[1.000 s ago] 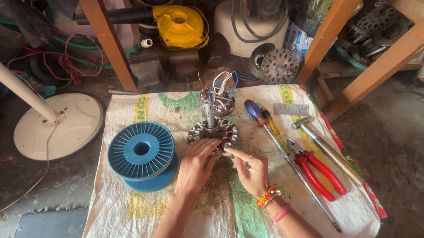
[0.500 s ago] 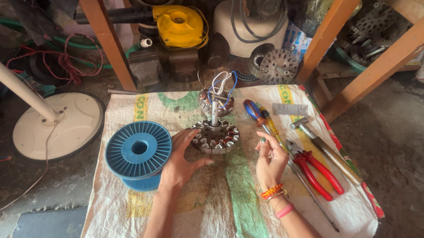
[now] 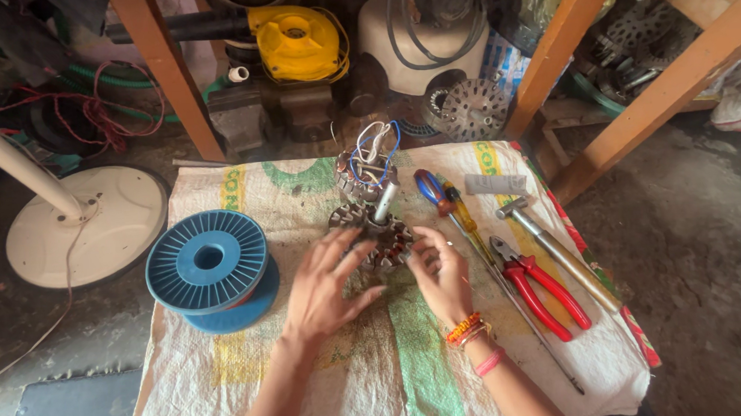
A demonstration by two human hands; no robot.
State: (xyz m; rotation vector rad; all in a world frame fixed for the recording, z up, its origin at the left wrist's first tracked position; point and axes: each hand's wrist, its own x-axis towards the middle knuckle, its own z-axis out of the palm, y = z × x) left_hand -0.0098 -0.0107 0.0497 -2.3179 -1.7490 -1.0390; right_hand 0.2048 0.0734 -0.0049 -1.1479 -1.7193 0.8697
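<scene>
Two bare hands work over a white woven plastic sack (image 3: pixel 253 386) spread flat on the floor; every place below is given from this sack.

Largest, off the sack's left edge, stands a cream round fan base with its pole (image 3: pixel 89 225). Wooden frame legs (image 3: pixel 566 42) rise beyond the far edge, with a yellow-capped motor (image 3: pixel 296 43) and other machine parts stored behind them. On the sack's left side sits a blue plastic wire spool (image 3: pixel 209 265), lying flat.

At the sack's middle, towards the far edge, stands the dark round metal stator with a steel shaft (image 3: pixel 378 233), upright. Just beyond it lies a second motor part trailing white and blue wires (image 3: pixel 366 167).

The left hand (image 3: pixel 328 292) is spread wide, fingers (image 3: pixel 339 248) reaching the stator's near left rim, gripping nothing firmly. The right hand (image 3: pixel 443 272) curls loosely against the near right rim; whether its fingers pinch anything I cannot tell.

On the sack's right side lie red-handled pliers (image 3: pixel 547 287), a steel hammer (image 3: pixel 553 248), and a screwdriver with a blue and yellow handle (image 3: pixel 447 203).

The stator looks heavy, rigid and unlikely to slip. Its outer rim or shaft seems the safest hold; any fine winding wire would be fragile.
</scene>
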